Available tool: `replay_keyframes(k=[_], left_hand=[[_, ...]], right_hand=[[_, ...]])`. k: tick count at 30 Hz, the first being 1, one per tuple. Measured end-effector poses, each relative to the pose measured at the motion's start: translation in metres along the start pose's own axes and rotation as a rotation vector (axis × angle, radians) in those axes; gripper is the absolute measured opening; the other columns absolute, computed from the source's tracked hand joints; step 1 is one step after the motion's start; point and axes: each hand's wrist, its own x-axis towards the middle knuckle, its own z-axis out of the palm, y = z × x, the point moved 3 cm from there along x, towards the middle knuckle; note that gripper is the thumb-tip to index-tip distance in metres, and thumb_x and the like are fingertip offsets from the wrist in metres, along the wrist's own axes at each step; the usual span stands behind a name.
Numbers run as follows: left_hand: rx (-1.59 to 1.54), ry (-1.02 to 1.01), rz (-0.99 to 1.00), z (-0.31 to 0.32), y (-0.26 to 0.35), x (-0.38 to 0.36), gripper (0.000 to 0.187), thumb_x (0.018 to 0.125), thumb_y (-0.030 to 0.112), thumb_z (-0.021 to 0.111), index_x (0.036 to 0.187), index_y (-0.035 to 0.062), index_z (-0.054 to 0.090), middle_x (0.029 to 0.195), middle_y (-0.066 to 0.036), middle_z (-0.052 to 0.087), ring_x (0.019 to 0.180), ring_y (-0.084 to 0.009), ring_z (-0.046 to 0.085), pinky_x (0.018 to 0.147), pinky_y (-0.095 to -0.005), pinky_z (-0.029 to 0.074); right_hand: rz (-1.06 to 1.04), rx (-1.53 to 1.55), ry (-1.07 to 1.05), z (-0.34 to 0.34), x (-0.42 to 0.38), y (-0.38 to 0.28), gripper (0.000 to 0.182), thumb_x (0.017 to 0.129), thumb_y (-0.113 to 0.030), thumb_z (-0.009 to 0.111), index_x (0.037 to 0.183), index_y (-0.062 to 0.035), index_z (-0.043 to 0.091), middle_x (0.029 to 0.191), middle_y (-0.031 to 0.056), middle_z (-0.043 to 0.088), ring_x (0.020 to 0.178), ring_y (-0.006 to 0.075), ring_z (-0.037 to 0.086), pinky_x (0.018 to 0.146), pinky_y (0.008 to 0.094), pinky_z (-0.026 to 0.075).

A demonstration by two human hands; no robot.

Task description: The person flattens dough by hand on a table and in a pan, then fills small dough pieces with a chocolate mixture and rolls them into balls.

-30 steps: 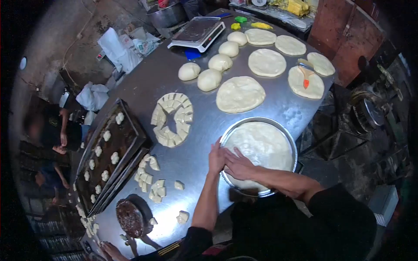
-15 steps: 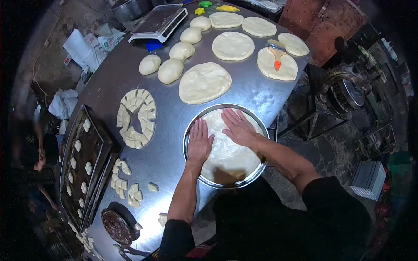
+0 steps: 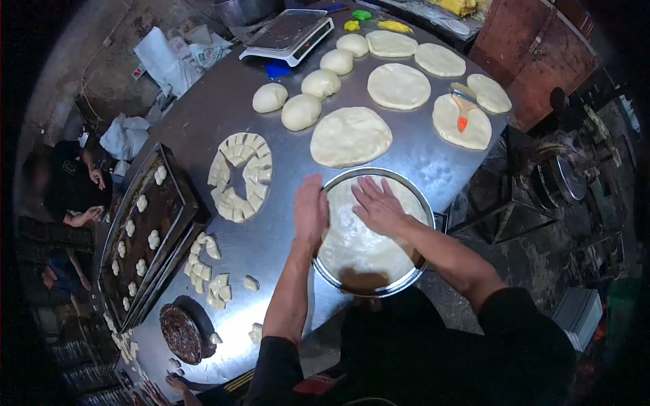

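Observation:
A round metal pan (image 3: 428, 203) stands at the near edge of the steel table, with a flat sheet of dough (image 3: 359, 247) spread across its inside. My right hand (image 3: 380, 206) lies flat on the far part of this dough, fingers spread. At the pan's left rim is my left hand (image 3: 311, 211), fingers stretched out and overlapping the rim in this view. Just beyond the pan lies a large flattened dough round (image 3: 351, 137). To the left of it, cut dough wedges form a ring (image 3: 240, 177) on the steel.
Dough balls (image 3: 301, 111) and more flat rounds (image 3: 399, 86) cover the far table (image 3: 203, 122). A brush (image 3: 463, 108) rests on one round. Behind stands a scale (image 3: 291, 35). Stacked trays (image 3: 150, 233) with small dough pieces and a dark dish (image 3: 181, 333) are left; a person (image 3: 74, 179) stands beyond.
My left hand has moved from the dough outward to the pan's left rim. My right hand stays on the dough, fingers a little more spread. The whole view has shifted slightly.

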Motion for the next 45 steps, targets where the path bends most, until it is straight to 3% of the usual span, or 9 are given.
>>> replay_keyframes(k=[7,11,13,16,18,26,29,39,45], left_hand=[[-0.102,-0.040,-0.566,0.004,-0.031,-0.095,0.042,0.093,0.012,0.044,0.135,0.0056,0.045,0.119,-0.025,0.058,0.107,-0.0432,0.057,0.106,-0.0470,0.034],[-0.372,0.055,-0.927,-0.033,0.017,-0.170,0.044,0.093,0.011,0.043,0.136,0.0020,0.043,0.123,-0.027,0.055,0.113,-0.0418,0.054,0.109,-0.0470,0.030],[0.361,0.073,-0.539,-0.038,0.024,-0.183,0.044,0.093,0.012,0.044,0.134,-0.0033,0.043,0.130,-0.028,0.049,0.124,-0.0405,0.046,0.109,-0.0486,0.029],[-0.049,-0.037,-0.266,-0.021,0.027,-0.120,0.051,0.094,0.018,0.047,0.137,-0.0062,0.037,0.142,-0.027,0.037,0.136,-0.0394,0.031,0.113,-0.0494,0.021],[0.279,-0.291,0.074,0.017,0.027,-0.078,0.055,0.095,0.025,0.047,0.140,-0.0048,0.034,0.145,-0.026,0.035,0.138,-0.0377,0.028,0.114,-0.0492,0.019],[0.308,-0.562,-0.095,0.030,0.023,-0.070,0.057,0.088,0.024,0.057,0.135,-0.0053,0.043,0.141,-0.023,0.043,0.132,-0.0370,0.040,0.111,-0.0475,0.028],[0.231,-0.493,0.292,0.059,0.021,-0.044,0.060,0.093,0.029,0.050,0.141,-0.0031,0.034,0.147,-0.021,0.035,0.137,-0.0332,0.032,0.114,-0.0451,0.023],[0.389,-0.423,-0.234,0.041,0.022,-0.102,0.066,0.096,0.039,0.041,0.145,-0.0019,0.027,0.152,-0.019,0.025,0.143,-0.0328,0.019,0.116,-0.0472,0.013],[0.377,-0.388,-0.075,0.066,0.028,-0.094,0.067,0.094,0.041,0.046,0.144,-0.0006,0.029,0.151,-0.022,0.025,0.142,-0.0346,0.018,0.115,-0.0534,0.012]], right_hand=[[-0.176,-0.310,0.046,0.072,0.012,-0.104,0.064,0.092,-0.033,0.043,0.144,0.0017,0.029,0.153,0.0202,0.023,0.144,0.0325,0.014,0.113,0.0595,0.008],[-0.362,0.121,-0.240,0.064,-0.023,-0.112,0.064,0.095,-0.035,0.044,0.145,0.0020,0.026,0.152,0.0200,0.023,0.144,0.0295,0.015,0.115,0.0538,0.008],[-0.200,-0.011,0.031,0.056,-0.042,-0.082,0.063,0.097,-0.038,0.040,0.143,0.0019,0.030,0.152,0.0193,0.025,0.144,0.0282,0.017,0.116,0.0516,0.010],[-0.258,0.133,-0.207,0.039,-0.049,-0.073,0.064,0.096,-0.039,0.042,0.143,0.0014,0.030,0.152,0.0192,0.025,0.144,0.0280,0.016,0.116,0.0504,0.009],[-0.091,-0.085,-0.096,0.025,-0.056,-0.055,0.066,0.094,-0.040,0.046,0.143,0.0006,0.030,0.152,0.0204,0.023,0.144,0.0295,0.016,0.116,0.0493,0.009],[0.104,0.184,0.017,-0.004,-0.052,0.005,0.057,0.094,-0.035,0.044,0.137,0.0040,0.040,0.145,0.0209,0.037,0.138,0.0333,0.030,0.115,0.0420,0.020],[-0.048,0.099,0.066,-0.003,-0.027,0.001,0.060,0.096,-0.039,0.042,0.135,0.0059,0.040,0.145,0.0222,0.036,0.139,0.0321,0.029,0.114,0.0453,0.021],[-0.143,0.183,-0.102,-0.019,-0.014,0.001,0.061,0.093,-0.033,0.050,0.141,0.0016,0.035,0.150,0.0206,0.028,0.142,0.0324,0.021,0.115,0.0494,0.013],[-0.214,0.026,-0.190,-0.003,-0.019,0.005,0.064,0.095,-0.039,0.043,0.143,0.0031,0.031,0.151,0.0219,0.025,0.144,0.0319,0.015,0.116,0.0515,0.006]])
